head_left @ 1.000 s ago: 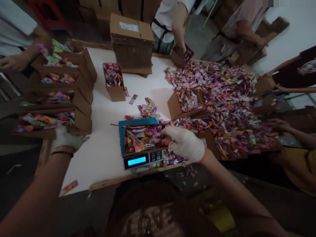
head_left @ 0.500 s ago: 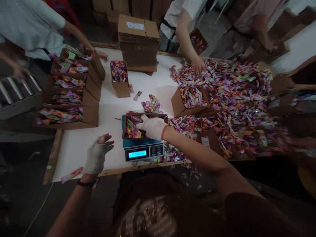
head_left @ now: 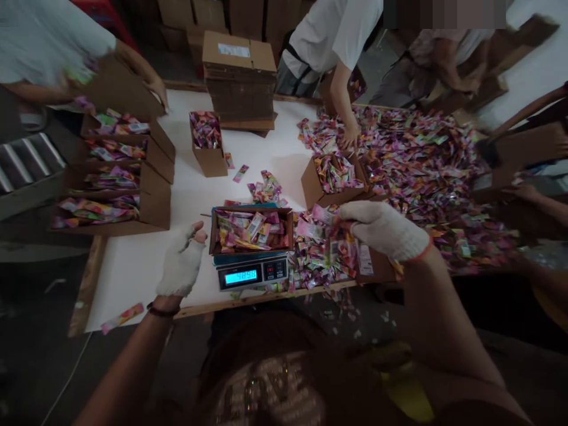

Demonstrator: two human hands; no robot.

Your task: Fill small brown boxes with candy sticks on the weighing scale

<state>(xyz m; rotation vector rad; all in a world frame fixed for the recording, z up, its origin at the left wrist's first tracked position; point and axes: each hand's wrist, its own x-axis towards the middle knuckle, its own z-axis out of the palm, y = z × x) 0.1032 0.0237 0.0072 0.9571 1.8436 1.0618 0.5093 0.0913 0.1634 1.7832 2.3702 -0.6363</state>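
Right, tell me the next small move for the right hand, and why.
Probably lower the foil-wrapped packets in the gloved right hand into the open cardboard box on the digital scale: the hand grips a bunch of them just beside that box.

From here I can make out a white-topped table (head_left: 133, 278) on a dim, probably concrete floor (head_left: 39, 349), a metal roller rack (head_left: 31, 160) at left, and cartons (head_left: 177, 15) stacked far off.
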